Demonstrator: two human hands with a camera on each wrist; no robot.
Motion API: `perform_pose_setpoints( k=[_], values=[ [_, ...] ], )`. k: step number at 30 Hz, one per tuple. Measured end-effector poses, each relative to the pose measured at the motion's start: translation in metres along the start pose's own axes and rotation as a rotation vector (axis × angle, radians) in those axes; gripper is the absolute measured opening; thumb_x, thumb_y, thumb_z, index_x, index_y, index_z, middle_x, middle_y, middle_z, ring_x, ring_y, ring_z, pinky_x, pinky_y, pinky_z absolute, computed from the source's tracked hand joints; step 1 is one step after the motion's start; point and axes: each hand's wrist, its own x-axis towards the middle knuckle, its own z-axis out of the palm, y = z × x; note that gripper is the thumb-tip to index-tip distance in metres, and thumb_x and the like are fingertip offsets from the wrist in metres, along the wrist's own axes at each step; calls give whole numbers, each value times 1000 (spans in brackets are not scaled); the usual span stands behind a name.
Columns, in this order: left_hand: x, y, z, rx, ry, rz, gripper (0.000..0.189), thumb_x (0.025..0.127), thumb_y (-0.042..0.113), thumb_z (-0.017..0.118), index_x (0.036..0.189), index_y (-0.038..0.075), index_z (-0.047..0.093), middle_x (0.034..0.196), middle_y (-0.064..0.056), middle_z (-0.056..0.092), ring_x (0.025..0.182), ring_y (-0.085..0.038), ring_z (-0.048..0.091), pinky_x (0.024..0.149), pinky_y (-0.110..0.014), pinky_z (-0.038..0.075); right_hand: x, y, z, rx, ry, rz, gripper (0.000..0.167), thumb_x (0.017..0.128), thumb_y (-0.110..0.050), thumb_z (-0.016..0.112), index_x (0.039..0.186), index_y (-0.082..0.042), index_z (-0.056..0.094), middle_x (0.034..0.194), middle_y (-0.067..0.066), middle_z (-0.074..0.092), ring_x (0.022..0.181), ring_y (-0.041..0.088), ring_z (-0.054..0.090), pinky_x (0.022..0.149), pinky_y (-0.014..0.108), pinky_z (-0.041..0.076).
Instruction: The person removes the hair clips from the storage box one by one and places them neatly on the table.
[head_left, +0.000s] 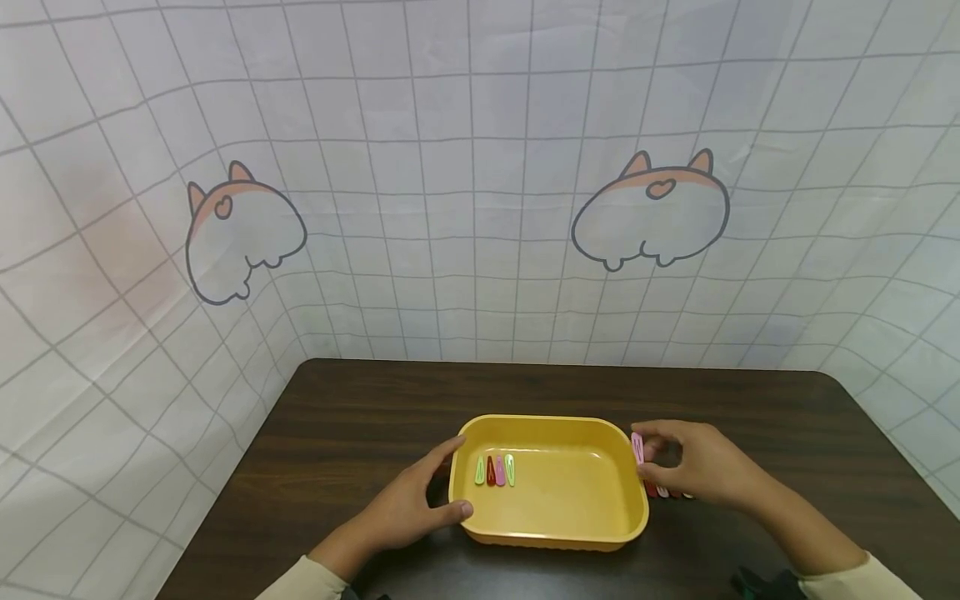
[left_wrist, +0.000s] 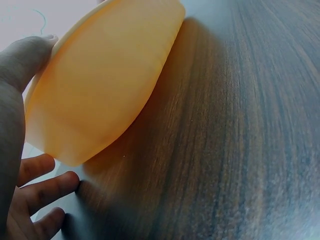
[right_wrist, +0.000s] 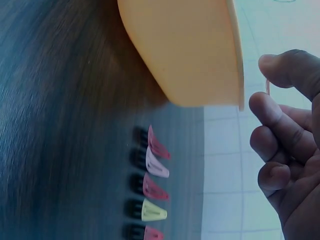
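Note:
In the head view my left hand point(head_left: 411, 502) rests at the left end of a yellow plastic tray point(head_left: 555, 535), thumb and index finger spread apart along its rim. From the left wrist, the other fingers point(left_wrist: 52, 190) of this hand lie loosely beside the tray's outer wall. Inside the tray, several snap hair clips stand in a row: a green one point(head_left: 480, 471), a dark red one point(head_left: 491, 471), a pink one point(head_left: 500, 471) and a light green one point(head_left: 510, 470). My right hand point(head_left: 693, 458) pinches a pink hair clip point(head_left: 637, 447) between thumb and fingertip, over the tray's right rim.
Several more hair clips lie in a row on the dark wooden table point(head_left: 360, 417), right of the tray and partly under my right hand; among them are a pale yellow one point(right_wrist: 153, 211) and a red one point(right_wrist: 155, 187). A white checked curtain point(head_left: 450, 208) stands behind the table.

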Motion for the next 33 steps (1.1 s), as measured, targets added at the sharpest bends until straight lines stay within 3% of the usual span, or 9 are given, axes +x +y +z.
perform_pose_setpoints(
  k=[9, 18, 33],
  values=[
    [0, 0, 0, -3, 3, 12, 87, 93, 48, 74, 163, 29, 26, 147, 1, 52, 131, -19, 53, 107, -55, 41, -9, 15, -7, -63, 53, 3, 58, 86, -29, 85, 134, -3, 65, 86, -15, 65, 67, 7, 56, 57, 26, 47],
    [0, 1, 1, 12, 9, 0, 88, 92, 51, 74, 163, 31, 26, 149, 1, 50, 133, -21, 52, 108, -57, 40, -17, 25, -15, -38, 32, 37, 61, 88, -31, 84, 138, -5, 62, 89, -10, 65, 57, 8, 57, 59, 27, 46],
    [-1, 0, 0, 6, 10, 2, 89, 91, 52, 74, 163, 31, 26, 149, 0, 50, 133, -21, 52, 108, -57, 40, -27, 44, -21, -148, 66, 32, 59, 88, -35, 83, 135, -6, 65, 89, -16, 63, 81, 8, 56, 66, 28, 45]
  ],
)
